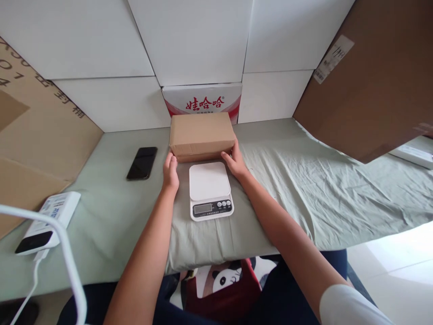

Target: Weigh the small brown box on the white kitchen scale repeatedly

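Observation:
A brown cardboard box (pixel 203 131) is between my two hands, just behind the scale. My left hand (pixel 170 172) grips its near left corner, with the thumb at the front and the other fingers partly hidden. At the near right corner, my right hand (pixel 235 160) holds the box with its thumb along the front face and its fingers around the side. A white digital kitchen scale (pixel 209 183) lies flat between my forearms, its dark display and buttons facing me. Whether the box touches the cloth cannot be told.
A black phone (pixel 142 163) lies left on the green cloth (pixel 111 189). Further left is a white power bank (pixel 50 221) with a cable. Large cartons (pixel 365 76) stand at both sides. A printed white-and-red box (pixel 203 98) stands at the back against white panels (pixel 189 40).

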A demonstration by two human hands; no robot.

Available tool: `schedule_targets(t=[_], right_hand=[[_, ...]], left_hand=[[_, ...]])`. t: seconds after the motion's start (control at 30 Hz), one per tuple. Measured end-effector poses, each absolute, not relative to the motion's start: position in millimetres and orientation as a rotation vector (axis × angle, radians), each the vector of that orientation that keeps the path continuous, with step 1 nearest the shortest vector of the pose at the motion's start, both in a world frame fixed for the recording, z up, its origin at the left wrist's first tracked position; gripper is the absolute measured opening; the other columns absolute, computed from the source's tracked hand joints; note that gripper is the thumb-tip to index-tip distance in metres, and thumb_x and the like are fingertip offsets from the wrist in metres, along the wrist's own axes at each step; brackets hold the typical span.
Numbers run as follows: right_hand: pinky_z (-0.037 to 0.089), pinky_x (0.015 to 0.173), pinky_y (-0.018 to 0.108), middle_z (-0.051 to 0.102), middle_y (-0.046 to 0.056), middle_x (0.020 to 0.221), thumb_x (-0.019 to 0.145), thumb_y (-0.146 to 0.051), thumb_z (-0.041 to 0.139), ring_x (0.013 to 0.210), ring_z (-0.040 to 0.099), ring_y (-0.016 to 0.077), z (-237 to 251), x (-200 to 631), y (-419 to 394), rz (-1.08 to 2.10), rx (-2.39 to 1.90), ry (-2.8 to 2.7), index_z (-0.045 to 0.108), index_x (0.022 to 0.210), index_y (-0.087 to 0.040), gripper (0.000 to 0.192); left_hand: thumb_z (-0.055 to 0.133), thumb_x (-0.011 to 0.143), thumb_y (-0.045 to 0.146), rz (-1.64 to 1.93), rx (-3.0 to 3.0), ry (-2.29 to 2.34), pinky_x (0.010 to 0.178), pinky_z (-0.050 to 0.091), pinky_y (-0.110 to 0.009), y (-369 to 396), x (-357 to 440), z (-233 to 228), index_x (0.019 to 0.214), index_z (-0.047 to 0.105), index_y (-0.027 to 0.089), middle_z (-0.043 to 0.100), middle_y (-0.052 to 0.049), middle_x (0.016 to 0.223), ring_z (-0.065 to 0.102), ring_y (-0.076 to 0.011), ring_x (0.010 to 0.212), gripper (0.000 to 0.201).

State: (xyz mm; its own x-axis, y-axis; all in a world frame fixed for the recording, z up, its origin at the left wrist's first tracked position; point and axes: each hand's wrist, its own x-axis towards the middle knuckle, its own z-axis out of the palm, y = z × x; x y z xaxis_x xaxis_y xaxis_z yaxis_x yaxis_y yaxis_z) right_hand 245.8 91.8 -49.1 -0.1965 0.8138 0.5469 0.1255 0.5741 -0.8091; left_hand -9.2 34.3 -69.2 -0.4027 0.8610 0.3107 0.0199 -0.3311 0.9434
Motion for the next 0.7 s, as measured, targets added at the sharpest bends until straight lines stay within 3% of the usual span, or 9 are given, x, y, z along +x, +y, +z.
schedule_targets(t=[0.1, 0.33, 0.57, 0.7], right_hand=[[0.024, 0.135, 0.05, 0.021, 0.011, 0.177, 0.091, -0.076, 0.052, 0.165, 0.021, 0.0278, -49.9, 246.1, 83.0, 0.704, -0.735, -1.727, 0.015, 0.166, -0.022, 0.1], [0.025, 0.135, 0.052, 0.027, 0.015, 0.173, 0.09, -0.076, 0.052, 0.163, 0.026, 0.0304, -54.5, 253.5, 54.8, 0.657, -0.731, -1.687, 0.011, 0.165, -0.023, 0.101], [0.019, 0.136, 0.056, 0.021, 0.013, 0.174, 0.091, -0.075, 0.051, 0.164, 0.021, 0.0319, -58.1, 264.0, 12.4, 0.603, -0.75, -1.66, 0.007, 0.165, -0.027, 0.099], [0.023, 0.135, 0.058, 0.021, 0.011, 0.174, 0.093, -0.071, 0.05, 0.163, 0.024, 0.034, -52.1, 269.0, -18.7, 0.539, -0.771, -1.677, 0.006, 0.166, -0.031, 0.094]], left_hand=[[0.056, 0.087, 0.076, 1.864, 1.348, 1.306, 0.116, 0.045, -0.041, 17.2, -5.1, -62.7, 0.124, 0.067, 0.02, 0.071, -0.013, 0.129, 0.061, -0.0292, 0.134, 0.069], [0.052, 0.093, 0.069, 1.918, 1.541, 1.196, 0.111, 0.046, -0.041, -26.0, 14.5, -46.7, 0.13, 0.063, 0.019, 0.07, -0.014, 0.123, 0.065, -0.0312, 0.123, 0.063], [0.051, 0.09, 0.072, 1.902, 1.542, 1.218, 0.116, 0.043, -0.047, -68.8, 27.8, -48.9, 0.139, 0.06, 0.017, 0.068, -0.018, 0.13, 0.057, -0.0364, 0.138, 0.074], [0.053, 0.09, 0.07, 1.905, 1.492, 1.211, 0.114, 0.044, -0.048, -93.1, 32.1, -52.2, 0.142, 0.059, 0.019, 0.068, -0.018, 0.132, 0.06, -0.0368, 0.135, 0.073]])
